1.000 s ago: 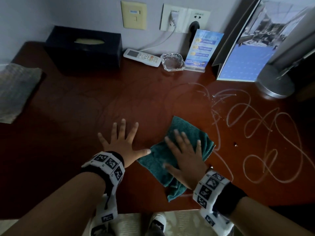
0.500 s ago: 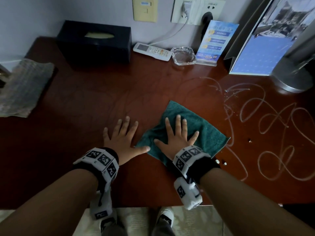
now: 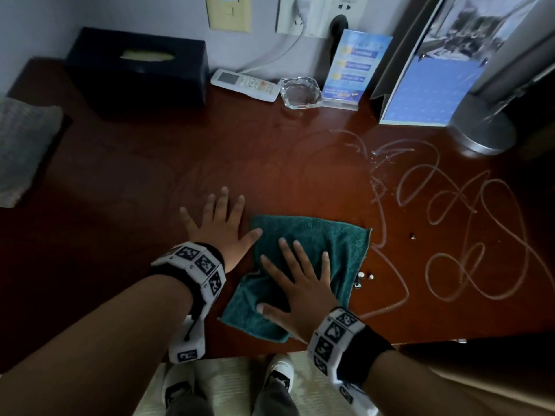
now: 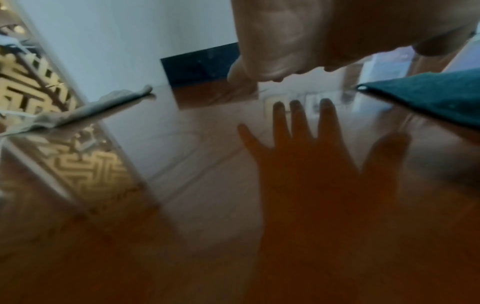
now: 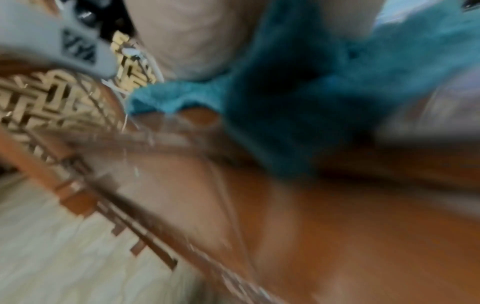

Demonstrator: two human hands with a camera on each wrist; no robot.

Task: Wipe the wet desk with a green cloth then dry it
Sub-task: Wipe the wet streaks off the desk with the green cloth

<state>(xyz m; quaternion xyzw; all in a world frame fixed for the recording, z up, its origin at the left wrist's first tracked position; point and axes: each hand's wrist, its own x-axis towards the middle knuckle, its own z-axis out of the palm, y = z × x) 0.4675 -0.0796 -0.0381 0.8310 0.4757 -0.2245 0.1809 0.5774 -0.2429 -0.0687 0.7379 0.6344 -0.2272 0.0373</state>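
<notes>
The green cloth point(image 3: 336, 247) lies spread on the red-brown desk point(image 3: 150, 181) near its front edge. My right hand point(image 3: 295, 274) presses flat on the cloth with its fingers spread. Just left of the cloth, my left hand point(image 3: 217, 222) rests flat on the bare wood, thumb tip at the cloth's edge. Looping wet streaks point(image 3: 450, 211) and a few droplets point(image 3: 363, 277) cover the desk to the right of the cloth. In the left wrist view the cloth point(image 4: 431, 98) shows at the right, and the right wrist view shows the cloth point(image 5: 298, 92) blurred under the palm.
Along the back wall stand a dark tissue box point(image 3: 138, 70), a white remote point(image 3: 244, 84), a glass ashtray point(image 3: 300, 93), a blue card stand point(image 3: 351, 70), a calendar point(image 3: 432, 85) and a metal lamp base point(image 3: 480, 130). A grey cloth point(image 3: 24, 148) lies at the far left.
My right hand has slid the green cloth across the desk, first toward the left hand, then back toward the front edge. The left hand has stayed flat in place.
</notes>
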